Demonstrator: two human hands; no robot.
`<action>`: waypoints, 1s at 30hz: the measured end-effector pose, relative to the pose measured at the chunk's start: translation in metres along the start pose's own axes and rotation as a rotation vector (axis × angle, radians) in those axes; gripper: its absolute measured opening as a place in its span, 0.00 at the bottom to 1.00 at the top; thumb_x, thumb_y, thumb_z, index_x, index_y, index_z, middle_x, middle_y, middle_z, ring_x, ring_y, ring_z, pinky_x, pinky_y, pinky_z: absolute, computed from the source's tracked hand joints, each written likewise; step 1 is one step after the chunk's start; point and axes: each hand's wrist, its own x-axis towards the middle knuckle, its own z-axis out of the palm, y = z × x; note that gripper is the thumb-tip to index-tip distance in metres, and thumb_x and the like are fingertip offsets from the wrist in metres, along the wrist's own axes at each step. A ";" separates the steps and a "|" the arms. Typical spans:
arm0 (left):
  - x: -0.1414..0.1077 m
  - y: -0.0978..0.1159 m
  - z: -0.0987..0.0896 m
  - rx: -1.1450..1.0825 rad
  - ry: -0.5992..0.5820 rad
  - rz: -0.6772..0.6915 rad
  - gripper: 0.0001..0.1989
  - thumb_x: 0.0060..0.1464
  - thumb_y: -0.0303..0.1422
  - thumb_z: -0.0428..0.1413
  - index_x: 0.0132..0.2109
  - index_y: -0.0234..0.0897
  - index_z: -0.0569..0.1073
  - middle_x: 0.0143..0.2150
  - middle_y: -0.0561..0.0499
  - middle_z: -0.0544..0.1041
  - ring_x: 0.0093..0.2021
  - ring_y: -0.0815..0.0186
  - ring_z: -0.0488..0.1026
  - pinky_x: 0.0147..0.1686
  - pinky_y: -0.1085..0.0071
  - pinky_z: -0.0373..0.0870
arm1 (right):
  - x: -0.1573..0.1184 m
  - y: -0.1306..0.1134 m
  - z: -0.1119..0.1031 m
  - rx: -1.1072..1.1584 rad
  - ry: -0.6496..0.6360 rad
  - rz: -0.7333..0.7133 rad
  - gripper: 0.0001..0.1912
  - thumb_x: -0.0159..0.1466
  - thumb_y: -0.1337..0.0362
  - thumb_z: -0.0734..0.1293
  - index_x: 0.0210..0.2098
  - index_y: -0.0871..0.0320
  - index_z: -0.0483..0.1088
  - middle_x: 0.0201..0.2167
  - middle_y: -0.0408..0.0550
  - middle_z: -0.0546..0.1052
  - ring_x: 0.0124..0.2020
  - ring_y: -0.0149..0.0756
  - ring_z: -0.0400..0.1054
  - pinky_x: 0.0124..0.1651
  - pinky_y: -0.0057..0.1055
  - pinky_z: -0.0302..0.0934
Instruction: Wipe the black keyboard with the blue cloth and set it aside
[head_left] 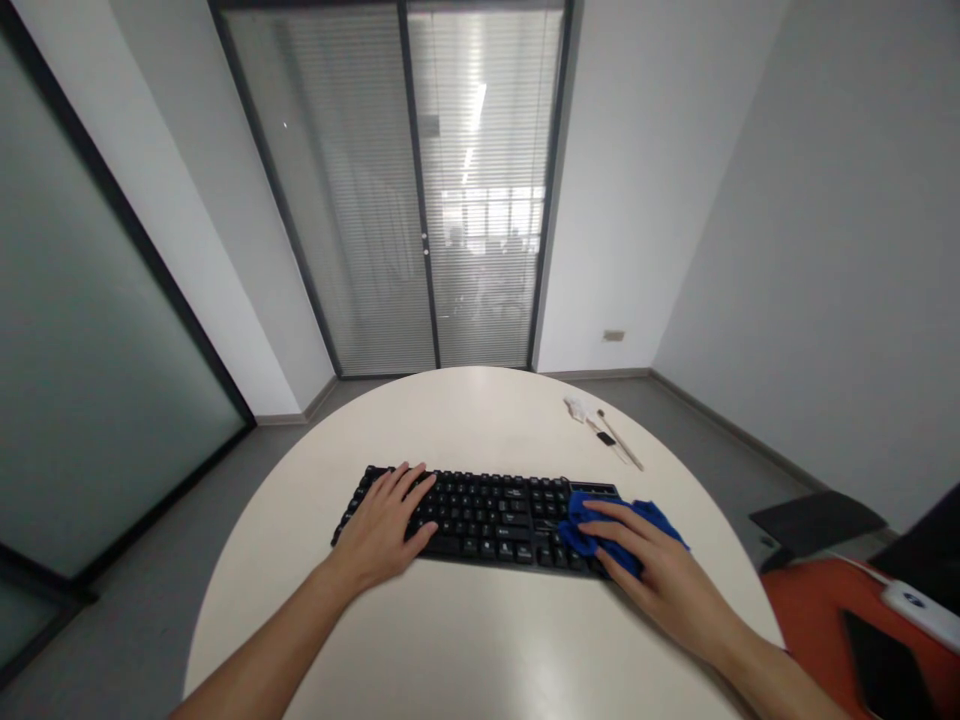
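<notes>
A black keyboard (487, 518) lies across the middle of a round, pale table (480, 630). My left hand (382, 525) rests on the keyboard's left end with its fingers spread. At the other end, over the number pad, my right hand (652, 570) presses on a blue cloth (615, 530), its fingers bent over it. Part of the cloth sticks out to the right, past the keyboard's edge. The keys beneath the cloth and under my left palm are hidden.
Near the table's back right edge lie a thin brush (621, 440), a small black-ended item (605, 438) and a crumpled whitish piece (576, 408). An orange chair (814, 610) at the right holds a dark phone-like slab (885, 665) and a white power strip (924, 612).
</notes>
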 end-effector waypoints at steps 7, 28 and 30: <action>0.011 -0.005 0.000 -0.022 -0.044 0.045 0.29 0.63 0.43 0.50 0.68 0.42 0.59 0.70 0.47 0.59 0.69 0.51 0.53 0.67 0.48 0.53 | -0.003 -0.012 -0.004 0.004 -0.061 -0.159 0.16 0.67 0.68 0.62 0.51 0.48 0.72 0.59 0.48 0.72 0.56 0.40 0.70 0.56 0.39 0.69; 0.087 -0.046 0.022 -0.143 -0.139 0.342 0.33 0.61 0.41 0.51 0.70 0.46 0.53 0.72 0.49 0.56 0.71 0.52 0.50 0.68 0.48 0.50 | 0.093 0.064 -0.041 0.387 0.407 0.241 0.14 0.63 0.53 0.68 0.45 0.52 0.75 0.51 0.51 0.77 0.54 0.48 0.71 0.62 0.50 0.59; 0.097 -0.047 0.024 -0.100 -0.148 0.350 0.32 0.62 0.40 0.50 0.70 0.48 0.53 0.72 0.50 0.54 0.72 0.52 0.48 0.68 0.46 0.48 | 0.115 0.082 -0.044 0.383 0.442 0.275 0.16 0.61 0.52 0.69 0.45 0.53 0.75 0.49 0.52 0.78 0.50 0.48 0.72 0.58 0.49 0.63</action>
